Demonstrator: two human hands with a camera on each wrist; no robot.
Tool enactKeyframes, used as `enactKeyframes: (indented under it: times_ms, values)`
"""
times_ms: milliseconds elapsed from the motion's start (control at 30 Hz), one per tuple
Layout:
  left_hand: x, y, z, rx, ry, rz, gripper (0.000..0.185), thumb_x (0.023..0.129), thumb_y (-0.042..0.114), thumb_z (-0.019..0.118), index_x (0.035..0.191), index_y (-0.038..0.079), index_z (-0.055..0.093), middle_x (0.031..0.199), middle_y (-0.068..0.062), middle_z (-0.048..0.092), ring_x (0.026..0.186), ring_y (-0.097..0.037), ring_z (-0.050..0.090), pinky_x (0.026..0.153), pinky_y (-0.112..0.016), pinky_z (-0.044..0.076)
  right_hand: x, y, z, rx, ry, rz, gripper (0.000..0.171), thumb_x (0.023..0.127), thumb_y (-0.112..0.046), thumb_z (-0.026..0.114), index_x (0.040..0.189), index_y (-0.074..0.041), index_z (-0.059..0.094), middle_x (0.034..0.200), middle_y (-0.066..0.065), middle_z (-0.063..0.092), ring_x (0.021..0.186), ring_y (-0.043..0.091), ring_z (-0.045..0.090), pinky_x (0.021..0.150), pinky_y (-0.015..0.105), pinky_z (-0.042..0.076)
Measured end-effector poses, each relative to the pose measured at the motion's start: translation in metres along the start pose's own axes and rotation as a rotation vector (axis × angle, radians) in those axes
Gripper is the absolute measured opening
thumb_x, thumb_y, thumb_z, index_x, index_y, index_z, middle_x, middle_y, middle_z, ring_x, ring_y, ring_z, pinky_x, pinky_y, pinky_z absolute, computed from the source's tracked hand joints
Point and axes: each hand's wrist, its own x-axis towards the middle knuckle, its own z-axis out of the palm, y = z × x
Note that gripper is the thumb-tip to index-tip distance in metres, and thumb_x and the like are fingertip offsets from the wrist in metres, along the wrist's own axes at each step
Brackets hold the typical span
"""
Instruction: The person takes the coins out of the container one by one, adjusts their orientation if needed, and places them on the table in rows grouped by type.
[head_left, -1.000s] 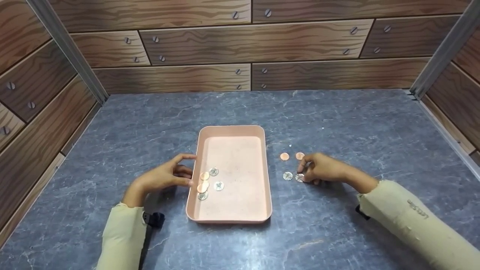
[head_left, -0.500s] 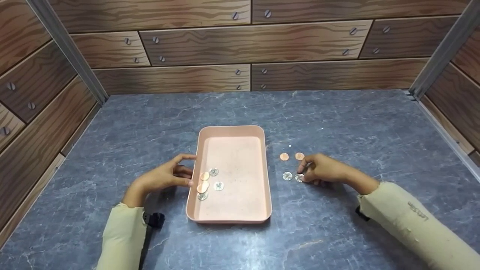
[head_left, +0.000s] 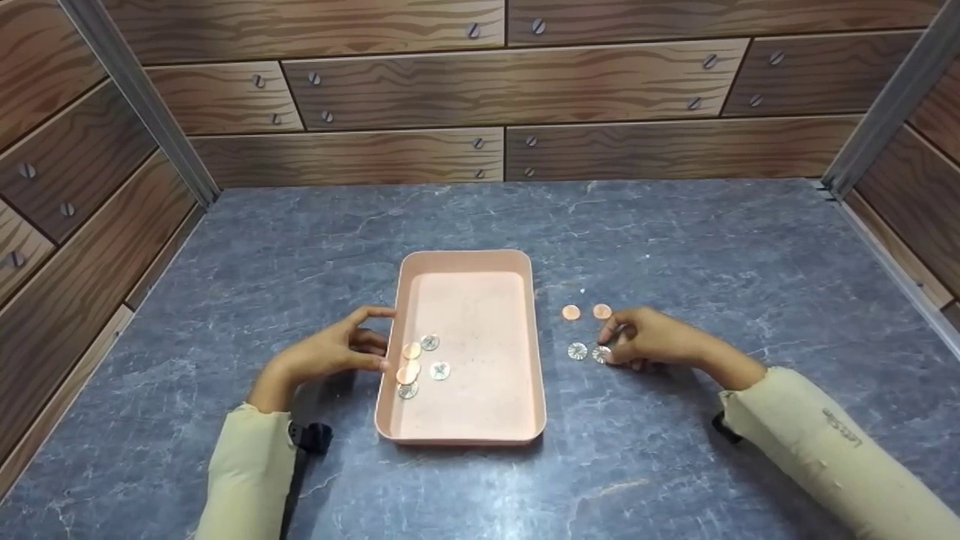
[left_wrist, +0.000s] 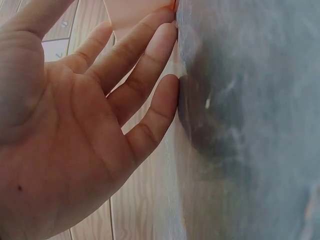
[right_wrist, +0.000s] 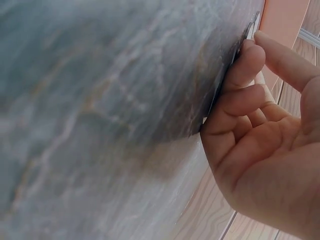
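Note:
My left hand rests against the left wall of a shallow pink tray, its thumb at the rim. In the left wrist view its fingers are loosely extended, tips at the table surface. On the table right of the tray lie two copper-coloured coins and two silver-coloured coins. With thumb and index finger, my right hand pinches the nearer right silver coin, which lies flat. In the right wrist view the other fingers are curled against the table.
Inside the tray's left side lie several more coins, among them a silver coin and a copper coin, some overlapping. A tiny white speck is behind the loose coins. Wood-patterned panels wall the blue-grey marbled table at back and sides.

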Motion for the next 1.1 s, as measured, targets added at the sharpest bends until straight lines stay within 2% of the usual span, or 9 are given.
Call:
enactKeyframes:
  times_ms: [300,600,1100]
  values:
    - [0.0000,0.0011,-0.0004,-0.021,-0.011,0.017,0.080,0.086,0.019,0.074,0.147,0.008,0.024,0.129,-0.029,0.056,0.123,-0.037,0.055,0.096,-0.032,0.049,-0.0026,-0.0033,0.0015,-0.008,0.009,-0.013,0.035,0.078,-0.009,0.073,0.107,0.006,0.060,0.067,-0.003,0.057,0.056,0.008,0.052,0.049,0.021,0.043]
    - [0.0000,0.0003,-0.0005,-0.014,-0.008,0.003,0.082,0.086,0.021,0.074,0.148,0.008,0.023,0.131,-0.030,0.054,0.124,-0.038,0.053,0.098,-0.036,0.049,-0.0008,-0.0035,0.0047,-0.020,0.023,-0.018,0.033,0.077,-0.005,0.071,0.105,0.007,0.060,0.067,-0.003,0.057,0.055,0.008,0.051,0.049,0.021,0.044]
    - [-0.0004,0.0003,0.0002,-0.010,-0.013,0.009,0.079,0.087,0.020,0.073,0.148,0.009,0.023,0.133,-0.029,0.054,0.125,-0.039,0.053,0.099,-0.038,0.048,-0.0044,-0.0046,0.0044,0.008,0.018,-0.019,0.036,0.081,-0.009,0.071,0.110,0.006,0.058,0.069,-0.002,0.057,0.057,0.008,0.051,0.050,0.021,0.044]
